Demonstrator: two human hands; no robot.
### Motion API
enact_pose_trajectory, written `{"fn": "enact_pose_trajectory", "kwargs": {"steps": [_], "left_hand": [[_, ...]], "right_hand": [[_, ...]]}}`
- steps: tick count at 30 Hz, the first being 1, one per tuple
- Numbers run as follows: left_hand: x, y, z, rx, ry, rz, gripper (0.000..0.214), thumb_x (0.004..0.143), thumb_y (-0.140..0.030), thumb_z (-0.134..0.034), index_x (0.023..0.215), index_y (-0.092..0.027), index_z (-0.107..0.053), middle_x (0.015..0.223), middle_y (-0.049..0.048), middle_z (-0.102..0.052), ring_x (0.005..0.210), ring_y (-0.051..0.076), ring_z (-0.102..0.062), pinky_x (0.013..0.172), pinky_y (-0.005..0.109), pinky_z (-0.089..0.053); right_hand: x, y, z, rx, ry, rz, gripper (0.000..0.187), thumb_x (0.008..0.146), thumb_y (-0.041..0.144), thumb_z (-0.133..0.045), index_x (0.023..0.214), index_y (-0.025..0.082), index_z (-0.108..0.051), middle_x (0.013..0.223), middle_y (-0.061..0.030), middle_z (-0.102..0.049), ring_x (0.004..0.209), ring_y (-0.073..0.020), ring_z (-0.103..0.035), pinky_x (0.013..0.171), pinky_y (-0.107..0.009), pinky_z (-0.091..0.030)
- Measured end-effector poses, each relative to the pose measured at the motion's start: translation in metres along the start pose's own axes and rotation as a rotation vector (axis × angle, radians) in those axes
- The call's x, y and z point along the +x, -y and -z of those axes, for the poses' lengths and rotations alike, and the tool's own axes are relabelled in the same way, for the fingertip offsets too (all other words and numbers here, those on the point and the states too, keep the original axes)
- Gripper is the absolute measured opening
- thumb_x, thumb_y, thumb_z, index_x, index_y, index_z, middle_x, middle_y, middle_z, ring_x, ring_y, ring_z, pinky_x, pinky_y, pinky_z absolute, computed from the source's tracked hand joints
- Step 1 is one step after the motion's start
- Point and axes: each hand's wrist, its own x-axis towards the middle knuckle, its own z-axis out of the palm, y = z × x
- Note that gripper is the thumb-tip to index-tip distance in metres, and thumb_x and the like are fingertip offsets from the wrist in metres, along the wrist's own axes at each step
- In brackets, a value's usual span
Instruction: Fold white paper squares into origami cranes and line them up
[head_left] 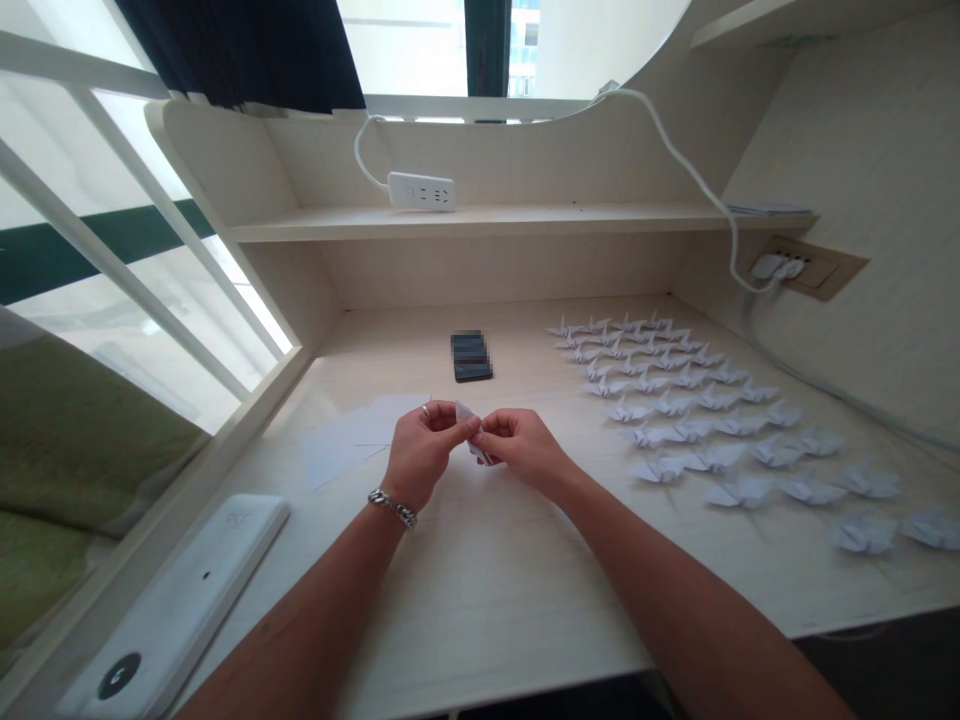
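Between my two hands, above the middle of the desk, is a small folded piece of white paper [463, 412]. My left hand [424, 440] pinches it from the left, thumb against fingers; a ring and a chain bracelet show on that side. From the right, my right hand [521, 442] pinches the same paper. Fingers cover much of it, so its exact fold cannot be made out. Flat white paper sheets [337, 450] lie just beyond and left of my left hand. Rows of white paper cranes [686, 378] stand on the desk to the right.
A dark phone-like object [471, 357], partly pixelated, lies beyond my hands. A long white device [180, 600] rests at the desk's left edge. On the shelf [510, 222] sits a white power strip [421, 191]. A white cable [694, 170] runs to the wall socket [814, 267].
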Motion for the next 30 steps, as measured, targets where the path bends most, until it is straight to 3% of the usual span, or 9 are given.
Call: {"fn": "enact_pose_trajectory", "kwargs": {"steps": [5, 13, 19, 22, 26, 30], "left_hand": [[-0.002, -0.005, 0.001, 0.042, -0.078, 0.067, 0.032, 0.052, -0.021, -0.086, 0.075, -0.011, -0.066, 0.065, 0.0052, -0.071, 0.061, 0.017, -0.065, 0.063, 0.029, -0.052], [0.001, -0.004, -0.003, -0.169, -0.226, 0.095, 0.054, 0.048, -0.02, -0.088, 0.094, -0.008, -0.064, 0.057, 0.0015, -0.068, 0.056, 0.013, -0.062, 0.06, 0.027, -0.051], [0.013, -0.004, 0.015, -0.197, -0.421, -0.008, 0.048, 0.049, -0.019, -0.088, 0.09, -0.009, -0.063, 0.065, 0.0021, -0.07, 0.06, 0.011, -0.063, 0.063, 0.024, -0.05], [0.011, -0.004, 0.016, -0.116, -0.369, -0.024, 0.044, 0.056, -0.026, -0.086, 0.092, -0.011, -0.064, 0.068, 0.003, -0.071, 0.061, 0.011, -0.064, 0.065, 0.025, -0.051], [0.002, -0.002, 0.001, 0.014, -0.182, -0.017, 0.037, 0.061, -0.032, -0.084, 0.086, -0.012, -0.066, 0.075, 0.006, -0.072, 0.069, 0.015, -0.067, 0.066, 0.027, -0.051], [-0.003, -0.001, -0.005, 0.054, -0.087, -0.056, 0.034, 0.059, -0.03, -0.084, 0.081, -0.012, -0.066, 0.076, 0.0064, -0.072, 0.07, 0.016, -0.066, 0.07, 0.03, -0.052]], "right_hand": [[0.001, -0.003, 0.003, -0.161, 0.03, 0.014, 0.02, 0.072, 0.032, -0.067, 0.065, 0.015, -0.061, 0.055, -0.0003, -0.06, 0.052, -0.0119, -0.054, 0.052, -0.025, -0.042], [0.001, 0.003, 0.0, -0.019, 0.062, 0.02, 0.021, 0.067, 0.032, -0.07, 0.062, 0.016, -0.058, 0.053, 0.0017, -0.058, 0.048, -0.0105, -0.052, 0.052, -0.026, -0.042], [0.0, 0.003, -0.001, -0.017, 0.07, 0.002, 0.018, 0.066, 0.03, -0.071, 0.063, 0.015, -0.061, 0.051, 0.0009, -0.059, 0.047, -0.0106, -0.052, 0.049, -0.025, -0.04], [0.001, 0.004, 0.0, 0.064, -0.04, -0.015, 0.023, 0.063, 0.033, -0.075, 0.062, 0.015, -0.06, 0.053, 0.0005, -0.061, 0.047, -0.0114, -0.054, 0.051, -0.026, -0.043], [0.003, 0.008, 0.002, 0.161, -0.178, -0.026, 0.03, 0.058, 0.04, -0.079, 0.065, 0.015, -0.063, 0.058, -0.0016, -0.065, 0.052, -0.013, -0.059, 0.055, -0.028, -0.048], [0.003, 0.01, 0.003, 0.141, -0.2, -0.02, 0.031, 0.058, 0.042, -0.08, 0.067, 0.015, -0.066, 0.06, -0.0026, -0.067, 0.055, -0.0138, -0.061, 0.057, -0.028, -0.049]]}}
